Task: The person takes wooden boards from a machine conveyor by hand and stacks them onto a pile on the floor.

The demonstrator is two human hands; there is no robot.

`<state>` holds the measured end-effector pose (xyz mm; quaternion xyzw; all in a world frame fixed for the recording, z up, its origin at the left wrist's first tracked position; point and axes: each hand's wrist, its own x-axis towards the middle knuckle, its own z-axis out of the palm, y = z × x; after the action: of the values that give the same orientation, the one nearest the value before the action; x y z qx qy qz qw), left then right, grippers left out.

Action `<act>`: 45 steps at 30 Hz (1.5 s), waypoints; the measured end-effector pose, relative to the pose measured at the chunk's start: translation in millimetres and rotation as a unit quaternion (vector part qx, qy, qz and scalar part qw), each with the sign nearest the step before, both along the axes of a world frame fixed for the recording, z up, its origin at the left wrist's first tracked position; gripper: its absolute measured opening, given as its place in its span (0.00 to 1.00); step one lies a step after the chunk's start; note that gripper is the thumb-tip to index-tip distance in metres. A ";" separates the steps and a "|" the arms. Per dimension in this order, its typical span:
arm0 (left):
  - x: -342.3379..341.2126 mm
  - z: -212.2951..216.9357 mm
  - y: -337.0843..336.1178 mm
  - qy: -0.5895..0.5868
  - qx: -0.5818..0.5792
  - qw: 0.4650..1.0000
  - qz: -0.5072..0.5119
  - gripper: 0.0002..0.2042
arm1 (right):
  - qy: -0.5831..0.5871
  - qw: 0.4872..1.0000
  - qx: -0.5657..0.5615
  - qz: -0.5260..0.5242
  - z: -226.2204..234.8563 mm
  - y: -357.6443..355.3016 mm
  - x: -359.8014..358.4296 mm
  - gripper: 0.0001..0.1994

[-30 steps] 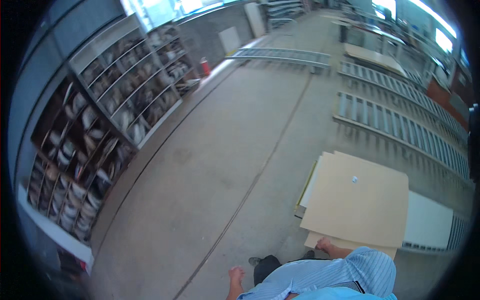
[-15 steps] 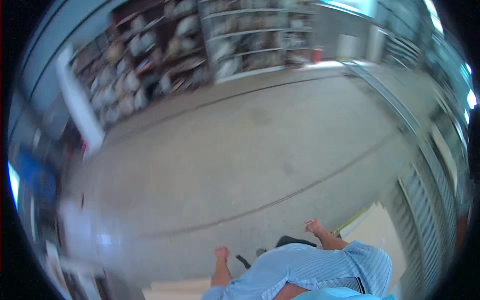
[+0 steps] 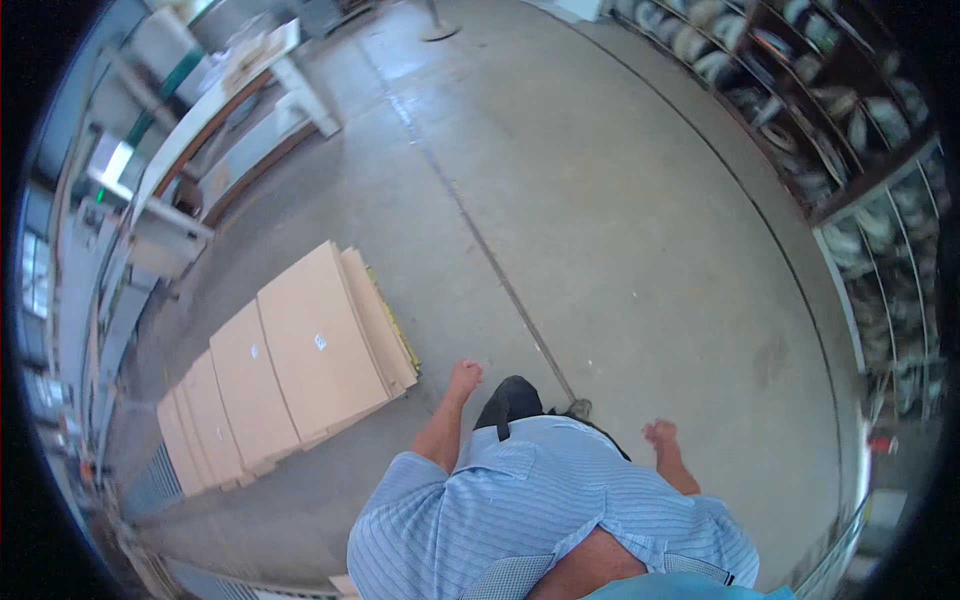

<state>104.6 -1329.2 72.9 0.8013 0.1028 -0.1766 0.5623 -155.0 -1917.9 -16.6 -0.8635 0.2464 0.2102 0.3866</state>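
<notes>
My left hand (image 3: pixel 465 379) swings in front of my body, its fingers curled into a loose fist with nothing seen in them. It is nearest to the corner of a stack of tan boards (image 3: pixel 318 345), with a gap between. On the other side, over the bare floor, my right hand (image 3: pixel 660 433) hangs with its fingers loosely bent and partly apart. That hand holds nothing that I can see. Small pale labels mark some of the boards, and yellow-green edging shows along the stack's far side.
Shelves crowded with rolled or bundled goods (image 3: pixel 770 130) line the right. A long work table or machine (image 3: pixel 230 95) stands at the far left. Dark lines cross the concrete floor (image 3: pixel 600 200). Low at the right is a red object (image 3: pixel 882 444).
My view has turned left: the shelves have gone from the far left to the right. The board stack now shows on the left. Both hands still appear without anything in them.
</notes>
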 end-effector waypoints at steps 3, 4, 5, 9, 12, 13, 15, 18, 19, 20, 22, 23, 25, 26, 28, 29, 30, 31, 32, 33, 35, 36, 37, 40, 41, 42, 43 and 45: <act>5.1 45.0 -20.5 0.037 -0.053 0.980 0.187 0.06 | -0.009 0.920 0.182 -0.346 102.8 -7.1 192.4 0.18; 8.1 46.1 -12.7 0.029 -0.057 0.975 0.212 0.06 | -0.023 0.922 0.195 -0.333 121.4 -14.2 248.7 0.19; 2.3 35.8 0.2 -0.051 0.003 0.986 0.157 0.06 | -0.036 0.923 0.209 -0.321 135.8 -16.7 299.3 0.21; -3.2 -1.2 34.4 0.124 0.185 0.967 0.121 0.07 | -0.066 0.942 0.217 -0.247 174.3 48.7 448.9 0.15; 47.0 3.5 79.5 0.139 0.290 0.946 0.044 0.07 | -0.083 0.948 0.269 -0.149 152.3 108.7 539.5 0.06; 44.0 -7.2 86.2 0.095 0.361 0.927 -0.031 0.06 | -0.029 0.952 0.268 -0.146 156.6 136.9 543.5 0.06; 80.5 -28.3 95.9 0.122 0.160 0.949 0.243 0.06 | 0.051 0.952 0.297 -0.059 151.1 176.0 562.6 0.08; 164.0 7.2 98.5 0.046 -0.179 0.842 0.507 0.05 | 0.101 0.953 0.284 0.020 146.3 211.8 599.9 0.10; 199.3 36.6 99.9 0.061 -0.144 0.853 0.498 0.06 | 0.006 0.938 0.105 0.330 143.7 214.8 620.9 0.10; 226.7 58.6 101.2 0.077 -0.108 0.860 0.494 0.06 | -0.101 0.791 -0.086 0.598 142.1 218.7 643.4 0.10; 265.2 75.1 107.7 0.053 -0.038 0.876 0.477 0.08 | -0.015 0.927 0.142 0.348 116.1 223.8 675.2 0.11; 287.2 72.2 113.0 0.047 -0.036 0.865 0.498 0.08 | -0.108 0.858 0.019 0.502 94.0 214.1 702.1 0.12; 322.7 44.4 126.1 0.080 -0.058 0.856 0.507 0.09 | -0.209 0.735 -0.091 0.638 67.0 232.3 771.7 0.13; 334.0 31.9 140.9 0.073 -0.054 0.846 0.525 0.09 | -0.207 0.720 -0.091 0.656 66.3 252.8 808.9 0.13; 339.0 11.7 154.4 0.125 -0.035 0.827 0.547 0.08 | -0.195 0.688 -0.097 0.692 73.1 275.1 875.3 0.13; 347.3 12.5 157.9 0.102 0.005 0.823 0.559 0.08 | -0.189 0.676 -0.105 0.704 79.5 284.9 910.7 0.13; 356.8 13.2 158.9 0.080 0.046 0.815 0.572 0.07 | -0.183 0.664 -0.114 0.716 85.7 298.1 945.7 0.13; 345.7 -3.7 159.3 0.088 0.044 0.796 0.597 0.08 | -0.193 0.642 -0.100 0.736 76.3 324.4 993.7 0.13; 364.0 0.4 176.4 0.087 0.037 0.792 0.604 0.08 | 0.030 0.853 0.045 0.520 58.4 352.5 1055.0 0.08; 379.8 4.5 189.5 0.076 0.038 0.785 0.614 0.08 | 0.253 0.923 0.184 0.225 41.5 379.6 1105.5 0.05; 414.0 32.3 183.0 0.117 -0.051 0.758 0.639 0.08 | 0.146 0.948 0.269 0.087 48.1 457.6 1152.6 0.06; 424.5 36.6 184.9 0.120 -0.052 0.752 0.646 0.08 | 0.107 0.958 0.256 0.075 57.1 508.8 1177.9 0.06; 432.0 38.5 186.5 0.081 -0.085 0.725 0.679 0.09 | 0.044 0.937 0.249 0.243 68.3 555.8 1200.7 0.07; 442.6 9.9 207.1 0.091 -0.071 0.692 0.713 0.07 | 0.080 0.895 0.365 0.242 126.8 726.3 1223.7 0.08; 450.1 -5.6 221.1 0.140 -0.027 0.701 0.699 0.06 | 0.105 0.872 0.380 0.290 138.7 776.6 1232.4 0.09; 447.8 -20.7 230.8 0.201 0.146 0.759 0.603 0.06 | 0.102 0.855 0.397 0.318 159.7 823.2 1219.8 0.08; 439.2 -36.8 240.3 0.253 0.311 0.782 0.476 0.07 | 0.098 0.837 0.414 0.344 182.4 865.5 1202.1 0.07; 420.1 -57.9 275.0 0.027 0.092 0.823 0.559 0.07 | 0.134 0.793 0.420 0.419 196.1 932.6 1200.5 0.05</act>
<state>524.7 -1054.2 14.9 0.6490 0.5642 0.1570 0.4856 1045.5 -985.3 179.5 -0.5977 -0.2033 0.5481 0.5486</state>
